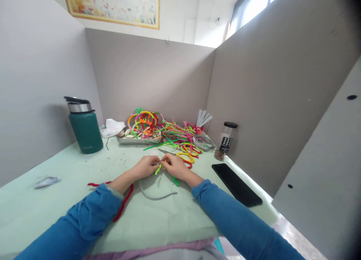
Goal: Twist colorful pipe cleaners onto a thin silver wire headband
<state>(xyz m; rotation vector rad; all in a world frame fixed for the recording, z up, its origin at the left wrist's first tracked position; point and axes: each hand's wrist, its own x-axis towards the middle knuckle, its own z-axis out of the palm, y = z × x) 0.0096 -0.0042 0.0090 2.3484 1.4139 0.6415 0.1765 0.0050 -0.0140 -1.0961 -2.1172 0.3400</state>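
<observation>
My left hand (146,166) and my right hand (175,166) meet over the middle of the table, their fingertips pinched close together. Between them is a short yellow-green pipe cleaner (158,169), twisted and hanging down from the fingers. A darker green pipe cleaner (175,181) sticks out from under my right hand. Below the hands curves a thin grey cord (159,198); its upper end runs up behind my left hand. One red pipe cleaner (124,205) lies bent beneath my left wrist. Just beyond my right hand are scissors (167,151), blades pointing left.
A metal tray (141,140) holds colourful pipe-cleaner hoops and small pieces. Beside it sit piled pipe cleaners (180,132) and a coil of grey cord (203,142). A green bottle (86,130) stands left; a clear jar (225,141) and black phone (236,184) are right. Partitions (152,72) enclose the table.
</observation>
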